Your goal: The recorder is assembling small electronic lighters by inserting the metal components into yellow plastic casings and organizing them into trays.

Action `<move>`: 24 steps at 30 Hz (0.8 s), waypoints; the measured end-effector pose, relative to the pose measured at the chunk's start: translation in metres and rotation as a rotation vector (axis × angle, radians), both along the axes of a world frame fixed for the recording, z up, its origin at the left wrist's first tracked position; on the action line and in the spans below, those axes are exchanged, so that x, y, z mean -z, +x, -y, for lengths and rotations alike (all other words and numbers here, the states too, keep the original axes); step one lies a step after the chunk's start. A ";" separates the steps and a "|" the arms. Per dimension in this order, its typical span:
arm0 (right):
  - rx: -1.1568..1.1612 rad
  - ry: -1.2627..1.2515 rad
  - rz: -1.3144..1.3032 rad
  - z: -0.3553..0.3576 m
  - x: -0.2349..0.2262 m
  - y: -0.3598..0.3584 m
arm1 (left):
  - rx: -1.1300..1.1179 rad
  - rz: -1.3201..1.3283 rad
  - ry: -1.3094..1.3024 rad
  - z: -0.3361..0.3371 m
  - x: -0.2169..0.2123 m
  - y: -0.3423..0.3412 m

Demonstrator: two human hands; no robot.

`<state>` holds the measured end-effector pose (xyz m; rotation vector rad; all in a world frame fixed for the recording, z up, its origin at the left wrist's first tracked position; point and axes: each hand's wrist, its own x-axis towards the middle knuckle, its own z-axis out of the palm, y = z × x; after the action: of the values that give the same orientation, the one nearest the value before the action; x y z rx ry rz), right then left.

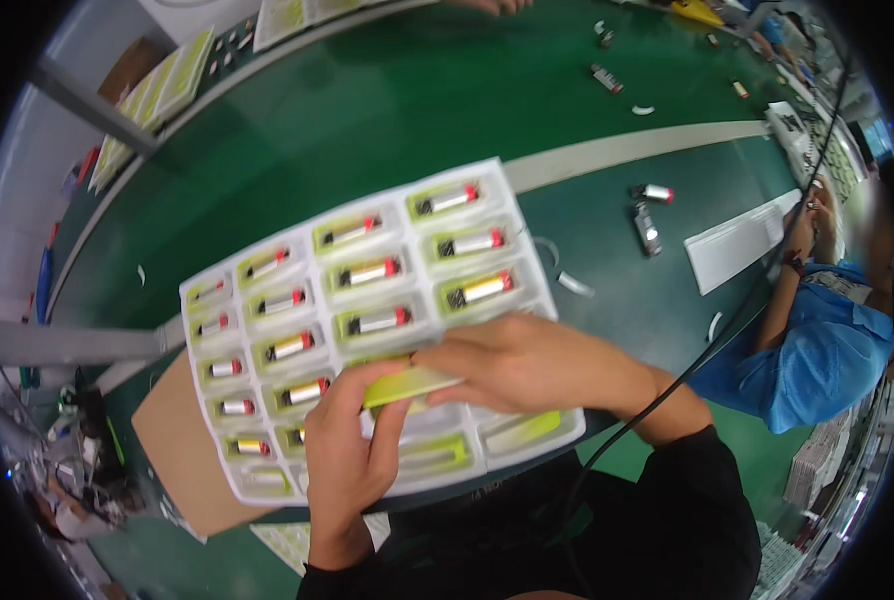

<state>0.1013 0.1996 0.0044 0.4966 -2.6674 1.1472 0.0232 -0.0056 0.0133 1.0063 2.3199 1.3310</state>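
Observation:
A white moulded tray (199, 350) lies in front of me, with rows of pockets. Most pockets hold a yellow-green piece with a small cylindrical part (480, 290) on it, silver or yellow in the middle, black at one end and red at the other. Over the near part of the tray, my left hand (349, 445) and my right hand (517, 365) meet on a yellow-green and whitish shell piece (407, 385). My left thumb and fingers pinch its left end; my right fingers grip its right side. Near-edge pockets hold yellow-green pieces (522, 432) without a visible cylinder. Fingers hide part of the held piece.
A brown cardboard sheet (172, 440) sticks out under the tray's left side. Loose cylindrical parts (646, 228) lie to the right on the green table, near a white tray (732, 250). A black cable (657, 400) crosses the right. A co-worker in blue (817, 340) works there.

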 end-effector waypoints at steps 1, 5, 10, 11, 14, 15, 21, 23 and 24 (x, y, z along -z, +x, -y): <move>0.026 0.040 -0.020 0.001 0.000 0.001 | 0.021 0.007 -0.044 0.001 -0.002 0.003; 0.155 0.161 -0.163 0.012 0.005 -0.003 | -0.071 -0.078 -0.038 -0.004 0.003 0.000; 0.242 -0.035 -0.207 0.021 0.005 -0.009 | -0.098 -0.011 0.093 -0.006 -0.010 -0.008; 0.196 -0.105 -0.171 0.018 0.002 -0.010 | -0.083 -0.061 0.122 -0.004 -0.009 -0.008; 0.169 -0.203 -0.118 0.015 -0.003 -0.009 | -0.087 -0.117 0.165 -0.003 -0.008 -0.005; 0.222 -0.164 -0.143 0.020 -0.003 -0.009 | -0.131 -0.076 0.151 -0.005 -0.010 -0.004; 0.108 -0.148 0.037 -0.001 -0.009 0.003 | 0.118 0.017 0.086 0.023 -0.007 -0.011; 0.183 -0.166 0.060 -0.024 -0.010 0.012 | 0.079 -0.031 0.040 0.035 0.001 -0.006; 0.258 -0.197 0.061 -0.036 -0.011 0.015 | 0.030 0.039 0.012 0.042 -0.001 0.000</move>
<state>0.1165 0.2359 0.0154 0.0818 -2.5358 1.3412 0.0232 -0.0471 0.0147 1.0055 2.2624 1.3421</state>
